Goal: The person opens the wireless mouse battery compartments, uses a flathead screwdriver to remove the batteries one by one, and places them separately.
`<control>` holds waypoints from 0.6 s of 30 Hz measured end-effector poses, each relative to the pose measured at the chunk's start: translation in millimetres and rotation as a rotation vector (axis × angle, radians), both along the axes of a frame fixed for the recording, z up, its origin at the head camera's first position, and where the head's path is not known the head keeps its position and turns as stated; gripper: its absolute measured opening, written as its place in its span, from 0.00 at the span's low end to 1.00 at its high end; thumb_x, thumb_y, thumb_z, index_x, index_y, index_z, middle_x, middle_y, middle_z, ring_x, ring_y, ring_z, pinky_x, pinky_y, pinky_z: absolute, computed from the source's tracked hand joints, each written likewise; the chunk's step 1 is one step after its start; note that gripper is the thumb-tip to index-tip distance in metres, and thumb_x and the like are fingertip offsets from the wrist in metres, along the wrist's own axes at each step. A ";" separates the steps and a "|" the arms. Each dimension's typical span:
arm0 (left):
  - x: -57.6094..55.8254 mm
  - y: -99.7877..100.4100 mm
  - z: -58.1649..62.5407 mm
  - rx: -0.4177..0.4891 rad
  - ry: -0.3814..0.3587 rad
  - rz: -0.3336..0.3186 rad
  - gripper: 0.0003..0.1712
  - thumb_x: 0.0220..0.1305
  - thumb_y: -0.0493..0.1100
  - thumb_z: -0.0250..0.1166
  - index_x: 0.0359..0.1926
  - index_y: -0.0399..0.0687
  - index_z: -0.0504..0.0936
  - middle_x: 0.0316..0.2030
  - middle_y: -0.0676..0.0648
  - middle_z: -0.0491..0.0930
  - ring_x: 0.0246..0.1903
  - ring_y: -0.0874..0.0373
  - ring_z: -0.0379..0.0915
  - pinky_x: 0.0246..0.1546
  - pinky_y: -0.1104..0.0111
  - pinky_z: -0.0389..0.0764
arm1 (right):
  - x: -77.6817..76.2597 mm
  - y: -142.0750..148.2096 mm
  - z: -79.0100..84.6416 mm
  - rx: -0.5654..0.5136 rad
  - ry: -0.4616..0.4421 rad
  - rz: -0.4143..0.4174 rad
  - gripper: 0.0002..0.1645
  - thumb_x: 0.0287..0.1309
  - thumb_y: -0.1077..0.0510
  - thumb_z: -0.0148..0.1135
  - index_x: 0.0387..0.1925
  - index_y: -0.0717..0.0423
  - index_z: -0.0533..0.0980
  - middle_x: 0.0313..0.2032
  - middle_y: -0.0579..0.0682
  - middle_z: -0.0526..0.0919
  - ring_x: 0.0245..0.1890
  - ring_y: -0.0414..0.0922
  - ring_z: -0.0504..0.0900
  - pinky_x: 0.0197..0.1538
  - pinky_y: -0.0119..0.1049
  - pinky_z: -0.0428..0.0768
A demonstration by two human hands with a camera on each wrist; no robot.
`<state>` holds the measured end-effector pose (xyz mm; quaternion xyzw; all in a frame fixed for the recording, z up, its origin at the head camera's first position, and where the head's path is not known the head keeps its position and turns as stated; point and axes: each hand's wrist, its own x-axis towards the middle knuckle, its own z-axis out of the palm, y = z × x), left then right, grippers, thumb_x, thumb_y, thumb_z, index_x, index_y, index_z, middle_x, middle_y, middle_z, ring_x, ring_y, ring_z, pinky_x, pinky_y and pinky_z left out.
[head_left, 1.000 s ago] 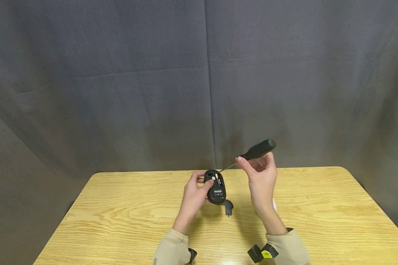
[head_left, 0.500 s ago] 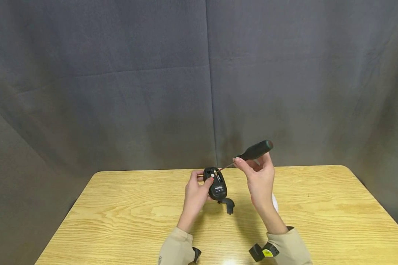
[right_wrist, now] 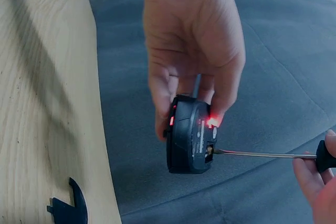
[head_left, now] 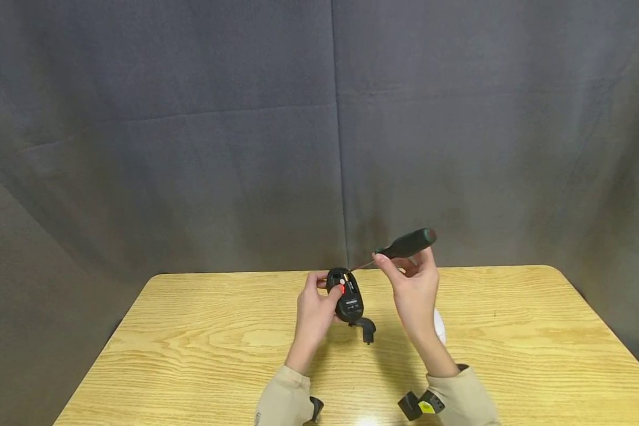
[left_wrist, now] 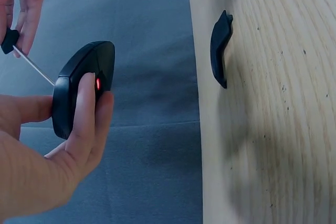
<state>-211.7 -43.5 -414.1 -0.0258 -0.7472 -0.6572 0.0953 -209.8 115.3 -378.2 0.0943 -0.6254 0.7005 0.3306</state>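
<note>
- Computer mouse (head_left: 350,303): black, rounded, held underside up just below the frame's centre, with white print, a round pale spot and an open slot where a battery (head_left: 351,284) shows a gold end. A red light glows beside the thumb, brighter in the head view than half a second ago.
- Left hand (head_left: 314,305): grips the mouse by its left side, thumb on the underside, fingers behind.
- Screwdriver (head_left: 409,243): slants down from upper right; its tip, over the slot half a second ago, is now at the slot's upper end. Whether it touches, I cannot tell.
- Right hand (head_left: 418,290): pinches the screwdriver where handle meets shaft, a little lower and further left than one second ago.
- Black cover piece (head_left: 368,329): lies below the mouse, unmoved from half a second ago.
- White object (head_left: 439,326): partly hidden by the right forearm.
- Wooden table (head_left: 202,337): spreads widely left and right of both hands; its far edge runs close behind the mouse's top.
- Grey curtain (head_left: 245,148): fills the upper frame beyond that edge.
</note>
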 end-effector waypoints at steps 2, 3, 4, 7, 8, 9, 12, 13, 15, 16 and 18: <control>0.9 -0.5 0.3 -0.024 0.021 -0.002 0.20 0.65 0.31 0.65 0.56 0.30 0.75 0.43 0.37 0.78 0.21 0.57 0.79 0.15 0.64 0.82 | -0.1 -1.5 -1.4 0.012 0.031 0.012 0.21 0.57 0.73 0.72 0.47 0.70 0.72 0.35 0.43 0.84 0.32 0.37 0.84 0.29 0.24 0.72; 1.2 -0.8 0.1 -0.040 0.025 -0.005 0.20 0.65 0.31 0.65 0.56 0.30 0.75 0.43 0.37 0.78 0.21 0.58 0.79 0.14 0.64 0.82 | -0.3 -2.2 -2.2 0.025 0.045 0.012 0.21 0.56 0.74 0.72 0.48 0.71 0.71 0.36 0.43 0.84 0.32 0.36 0.85 0.30 0.24 0.73; 1.5 -1.1 0.0 -0.056 0.027 -0.008 0.20 0.65 0.32 0.65 0.56 0.30 0.75 0.43 0.37 0.79 0.20 0.58 0.79 0.14 0.65 0.81 | -0.6 -2.7 -2.6 0.033 0.054 0.015 0.21 0.56 0.74 0.72 0.48 0.71 0.72 0.36 0.43 0.83 0.33 0.36 0.85 0.30 0.24 0.74; 1.7 -2.5 -1.7 -0.087 0.023 -0.029 0.19 0.65 0.33 0.65 0.56 0.29 0.76 0.43 0.36 0.79 0.21 0.59 0.80 0.15 0.63 0.82 | -2.2 -2.2 -3.9 0.049 0.036 0.018 0.18 0.57 0.72 0.73 0.46 0.69 0.74 0.35 0.44 0.83 0.32 0.37 0.83 0.30 0.25 0.75; 1.6 -3.0 -2.3 -0.095 0.017 -0.033 0.19 0.65 0.33 0.65 0.56 0.30 0.76 0.43 0.36 0.80 0.22 0.59 0.80 0.16 0.61 0.83 | -3.2 -1.2 -4.5 0.056 0.014 0.018 0.17 0.58 0.70 0.74 0.45 0.68 0.75 0.35 0.44 0.83 0.31 0.37 0.83 0.31 0.25 0.74; 1.5 -3.6 -2.8 -0.103 0.012 -0.033 0.19 0.66 0.33 0.64 0.56 0.30 0.77 0.43 0.37 0.80 0.22 0.60 0.79 0.16 0.59 0.83 | -3.9 0.3 -5.1 0.064 -0.011 0.023 0.15 0.59 0.68 0.74 0.44 0.66 0.76 0.35 0.44 0.85 0.32 0.37 0.83 0.32 0.25 0.76; 1.1 -5.9 -3.4 -0.126 0.018 -0.037 0.20 0.65 0.33 0.63 0.57 0.30 0.77 0.43 0.37 0.80 0.22 0.61 0.77 0.17 0.56 0.84 | -8.1 7.0 -8.1 0.020 -0.074 0.118 0.12 0.65 0.64 0.71 0.46 0.65 0.78 0.37 0.51 0.87 0.36 0.42 0.88 0.43 0.30 0.84; 1.0 -6.6 -3.0 -0.138 0.021 -0.040 0.20 0.65 0.33 0.63 0.57 0.30 0.78 0.44 0.37 0.80 0.22 0.61 0.76 0.17 0.56 0.84 | -9.5 9.6 -9.3 0.001 -0.085 0.158 0.12 0.67 0.63 0.69 0.47 0.65 0.78 0.38 0.54 0.88 0.38 0.43 0.89 0.47 0.33 0.85; 0.6 -8.0 -2.1 -0.158 0.025 -0.054 0.20 0.66 0.33 0.62 0.58 0.30 0.78 0.44 0.37 0.80 0.22 0.61 0.75 0.18 0.55 0.84 | -12.3 14.6 -11.2 -0.047 -0.083 0.246 0.11 0.71 0.63 0.64 0.49 0.66 0.77 0.41 0.60 0.88 0.41 0.48 0.90 0.50 0.42 0.85; 0.3 -8.5 -1.8 -0.167 0.027 -0.064 0.20 0.66 0.33 0.62 0.58 0.30 0.78 0.45 0.37 0.80 0.22 0.61 0.75 0.18 0.55 0.84 | -13.6 16.9 -12.0 -0.065 -0.075 0.286 0.10 0.72 0.64 0.62 0.50 0.66 0.77 0.41 0.61 0.88 0.42 0.50 0.90 0.51 0.44 0.85; -0.2 -9.0 -0.6 -0.189 0.030 -0.083 0.21 0.66 0.33 0.62 0.58 0.30 0.78 0.45 0.37 0.81 0.22 0.61 0.74 0.19 0.56 0.83 | -15.2 20.6 -13.2 -0.067 -0.054 0.338 0.09 0.73 0.66 0.60 0.51 0.65 0.77 0.41 0.62 0.88 0.42 0.51 0.90 0.51 0.46 0.84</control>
